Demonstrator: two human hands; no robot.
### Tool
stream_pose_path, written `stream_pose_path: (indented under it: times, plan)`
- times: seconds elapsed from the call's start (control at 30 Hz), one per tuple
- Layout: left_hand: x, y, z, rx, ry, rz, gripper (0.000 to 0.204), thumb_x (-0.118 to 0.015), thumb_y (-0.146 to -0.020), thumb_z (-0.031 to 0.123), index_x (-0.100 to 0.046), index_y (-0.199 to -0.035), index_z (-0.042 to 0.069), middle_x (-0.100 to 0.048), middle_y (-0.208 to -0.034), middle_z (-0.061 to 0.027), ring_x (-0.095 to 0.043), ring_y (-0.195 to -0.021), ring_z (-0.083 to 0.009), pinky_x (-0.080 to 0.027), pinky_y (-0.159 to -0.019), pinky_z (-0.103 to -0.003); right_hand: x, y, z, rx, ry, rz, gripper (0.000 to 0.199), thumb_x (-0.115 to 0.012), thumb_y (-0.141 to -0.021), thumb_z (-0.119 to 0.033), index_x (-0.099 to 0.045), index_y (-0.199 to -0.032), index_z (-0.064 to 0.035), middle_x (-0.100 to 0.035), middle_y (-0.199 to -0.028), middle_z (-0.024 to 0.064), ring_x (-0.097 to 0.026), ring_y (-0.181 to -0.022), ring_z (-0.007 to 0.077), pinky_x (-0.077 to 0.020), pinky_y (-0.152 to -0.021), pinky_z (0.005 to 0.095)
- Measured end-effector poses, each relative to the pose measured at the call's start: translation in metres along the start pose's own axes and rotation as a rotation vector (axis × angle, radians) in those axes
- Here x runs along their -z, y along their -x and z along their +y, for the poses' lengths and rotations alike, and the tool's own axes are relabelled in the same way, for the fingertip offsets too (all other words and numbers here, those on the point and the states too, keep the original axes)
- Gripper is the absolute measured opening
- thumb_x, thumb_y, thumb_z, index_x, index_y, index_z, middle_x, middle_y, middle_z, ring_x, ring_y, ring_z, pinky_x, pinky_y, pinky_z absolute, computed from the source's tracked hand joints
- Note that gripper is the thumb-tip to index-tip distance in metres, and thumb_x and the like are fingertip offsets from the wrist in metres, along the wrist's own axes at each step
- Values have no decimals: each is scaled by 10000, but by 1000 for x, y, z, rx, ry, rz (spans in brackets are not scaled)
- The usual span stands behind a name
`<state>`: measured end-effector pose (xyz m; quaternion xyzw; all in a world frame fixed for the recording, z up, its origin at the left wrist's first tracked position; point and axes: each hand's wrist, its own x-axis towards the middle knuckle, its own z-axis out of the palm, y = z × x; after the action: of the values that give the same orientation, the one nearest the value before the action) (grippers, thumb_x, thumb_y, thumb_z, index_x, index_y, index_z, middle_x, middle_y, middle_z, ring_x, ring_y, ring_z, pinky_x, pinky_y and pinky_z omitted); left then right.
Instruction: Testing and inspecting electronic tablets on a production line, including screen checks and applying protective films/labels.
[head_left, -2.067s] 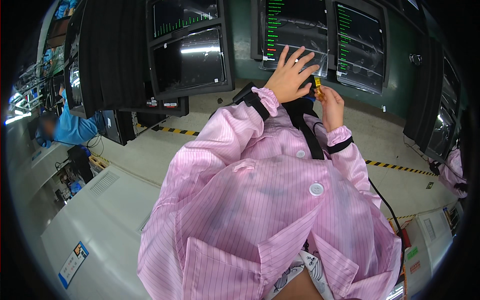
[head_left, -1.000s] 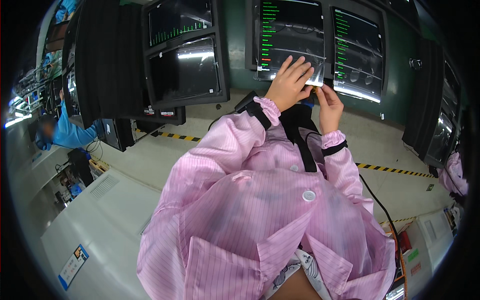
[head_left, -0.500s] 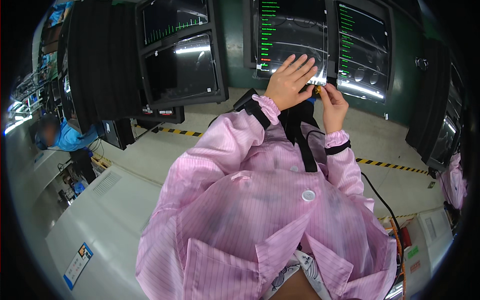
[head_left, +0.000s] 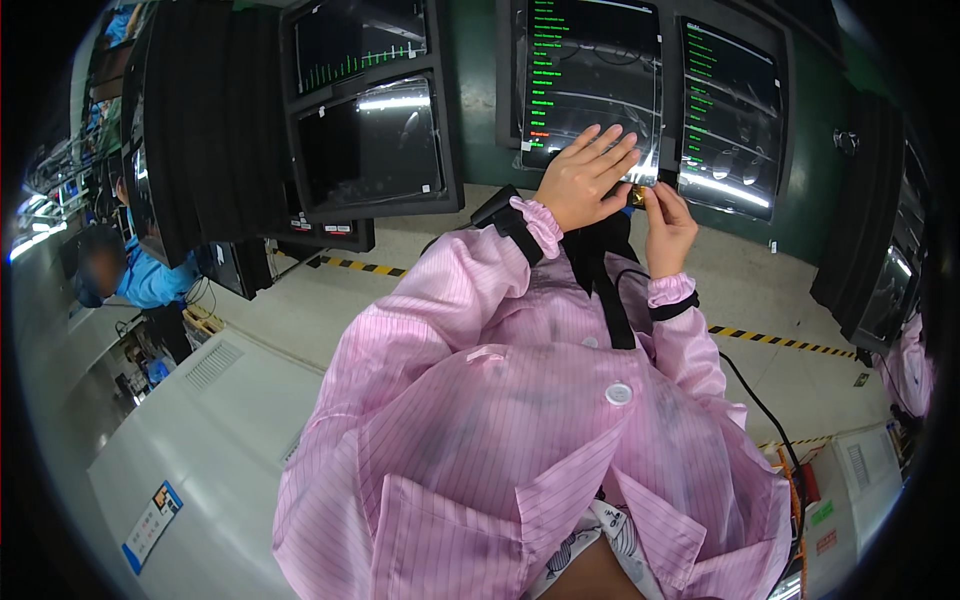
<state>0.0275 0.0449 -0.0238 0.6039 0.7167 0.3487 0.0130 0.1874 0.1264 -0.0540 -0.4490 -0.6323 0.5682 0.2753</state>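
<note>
My left hand (head_left: 588, 182) is open, its fingers stretched flat over the lower edge of a black tablet (head_left: 590, 80) with a lit list of green lines and one red line. Close beside it, my right hand (head_left: 668, 228) pinches a small gold-coloured piece (head_left: 638, 197) between thumb and fingers. That piece sits just under the tablet's lower right corner. Its exact kind is too small to make out, and whether it goes into the tablet's edge cannot be told.
To the right, a second tablet (head_left: 728, 120) shows a similar green list. At left, a tablet with a green bar graph (head_left: 360, 45) stands beyond a dark-screened tablet (head_left: 370, 140). A person in blue (head_left: 155, 275) is at far left. Yellow-black tape (head_left: 365, 267) marks the floor.
The whole view has shifted slightly, so the tablets appear lower. More of the gold-coloured piece shows now at my right fingertips. My left hand stays flat on the tablet.
</note>
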Motion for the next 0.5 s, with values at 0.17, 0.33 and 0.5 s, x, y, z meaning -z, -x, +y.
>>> stream_pose_path:
  times: [0.17,0.33,0.5]
  plan:
    - [9,-13,7,90,62,-122,512,-686,-718,207,-590,-1204,79,-548,-1312,-85,-452,-1299,-267,-298,-1121,-470,2,2,-1,-6,-149,-33,202,-697,-868,-58,-687,-1036,54,-653,-1055,111,-621,-866,121,-499,-767,223]
    - [25,-17,17,122,35,-176,594,-664,-705,270,-539,-1254,83,-447,-1381,-131,-314,-1378,-303,-82,-1150,-578,16,18,-5,-48,-37,-113,160,-663,-894,-60,-692,-1002,55,-647,-1029,96,-625,-873,123,-502,-782,231]
    - [57,22,10,310,-129,-18,618,-643,-716,302,-520,-1299,136,-358,-1438,-168,-277,-1380,-365,-69,-1120,-614,47,38,-13,-67,17,-80,122,-663,-891,-66,-691,-901,53,-661,-911,81,-622,-806,125,-496,-715,244]
